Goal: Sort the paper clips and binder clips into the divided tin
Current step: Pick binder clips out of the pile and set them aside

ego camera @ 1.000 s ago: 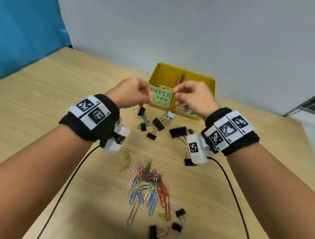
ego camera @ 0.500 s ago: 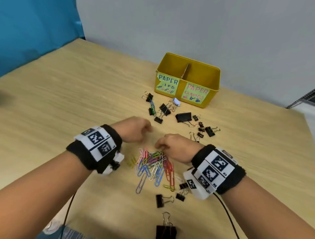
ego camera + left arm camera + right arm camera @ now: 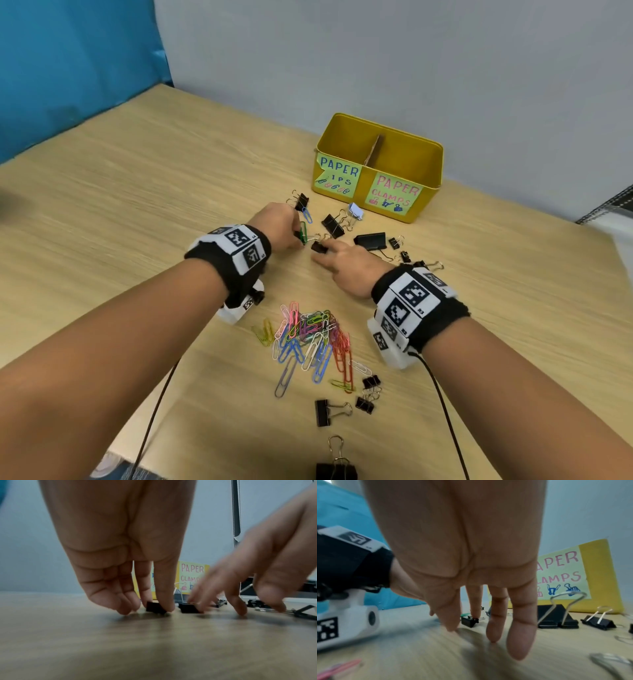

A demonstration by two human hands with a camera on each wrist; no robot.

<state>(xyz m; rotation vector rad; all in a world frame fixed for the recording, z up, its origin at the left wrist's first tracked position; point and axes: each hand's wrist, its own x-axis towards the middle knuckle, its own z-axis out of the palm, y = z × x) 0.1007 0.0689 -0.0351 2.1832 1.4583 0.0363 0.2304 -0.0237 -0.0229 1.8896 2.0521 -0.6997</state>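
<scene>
The yellow divided tin [image 3: 430,171] stands at the back, with its left half labelled for paper clips and its right half for paper clamps. My left hand [image 3: 298,240] reaches down to the table and pinches a small black binder clip [image 3: 155,607] beside a green clip [image 3: 302,233]. Just to the right, my right hand [image 3: 323,251] has straight fingers. Its index fingertip [image 3: 475,613] touches another small black binder clip [image 3: 468,621] without gripping it. A heap of coloured paper clips [image 3: 308,337] lies behind both wrists, nearer to me.
More black binder clips [image 3: 332,226] lie between my hands and the tin, including a wide one [image 3: 371,240] and a white one [image 3: 356,209]. Several others [image 3: 323,413] lie near the table's front edge. A blue panel [image 3: 68,68] stands at left.
Both hands came down from the tin to the paper clip heap, then moved forward to the binder clips. My left hand now pinches a black one and my right touches another.
</scene>
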